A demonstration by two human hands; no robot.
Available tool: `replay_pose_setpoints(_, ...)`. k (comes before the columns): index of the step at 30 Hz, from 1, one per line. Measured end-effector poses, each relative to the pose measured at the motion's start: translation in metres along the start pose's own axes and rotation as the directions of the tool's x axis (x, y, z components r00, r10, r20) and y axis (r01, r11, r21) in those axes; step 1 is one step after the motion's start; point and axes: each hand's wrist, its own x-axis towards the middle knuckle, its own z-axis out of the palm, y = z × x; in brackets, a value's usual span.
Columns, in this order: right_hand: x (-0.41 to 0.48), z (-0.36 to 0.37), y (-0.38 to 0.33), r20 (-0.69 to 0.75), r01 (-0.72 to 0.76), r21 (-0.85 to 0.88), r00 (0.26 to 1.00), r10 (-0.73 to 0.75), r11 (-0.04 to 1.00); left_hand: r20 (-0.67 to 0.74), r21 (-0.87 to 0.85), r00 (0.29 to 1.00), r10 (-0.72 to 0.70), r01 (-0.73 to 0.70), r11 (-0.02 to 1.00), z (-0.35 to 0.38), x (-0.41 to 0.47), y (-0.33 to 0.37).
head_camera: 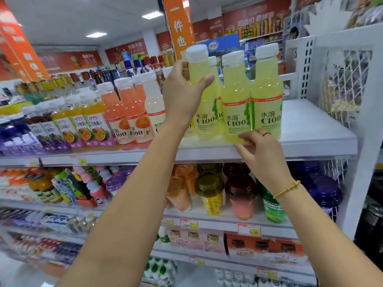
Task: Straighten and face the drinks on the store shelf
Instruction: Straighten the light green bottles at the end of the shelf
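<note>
Hands were both up at the top shelf [310, 141]: left hand [182, 96] gripped a lime bottle [204, 112] by the neck, right hand [262, 154] curled at the base of the middle bottle [235, 108], grip unclear tbh. Mid-facing, I'd guess; next it probably needed setting flush, label out.

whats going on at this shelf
A person is facing yellow-green drinks on the top shelf. The left hand grips the left bottle near its neck; the right hand pinches the base of the middle bottle. A third bottle stands untouched on the right, label forward.
</note>
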Motion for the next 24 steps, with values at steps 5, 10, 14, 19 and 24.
replay_pose_setpoints(5,0.005,0.004,-0.002,0.027,0.055,-0.061,0.998,-0.054,0.997,0.080,0.062,0.995,-0.065,0.060,0.996,0.006,0.013,-0.007)
replay_pose_setpoints(10,0.008,0.008,-0.005,0.034,0.073,-0.088,0.997,-0.071,0.993,0.103,0.117,0.987,-0.121,0.109,0.987,0.012,0.013,-0.014)
replay_pose_setpoints(14,0.011,0.012,-0.007,0.044,0.089,-0.108,0.995,-0.085,0.990,0.194,0.199,0.969,-0.151,0.112,0.974,0.008,0.024,-0.016)
replay_pose_setpoints(19,0.016,0.012,-0.011,0.047,0.090,-0.124,0.995,-0.085,0.988,0.201,0.380,0.978,-0.057,-0.024,0.924,-0.002,0.070,0.009)
replay_pose_setpoints(24,0.025,0.017,-0.021,0.061,0.111,-0.105,0.993,-0.105,0.988,0.450,0.531,0.869,-0.206,-0.075,0.844,0.023,0.113,0.024)
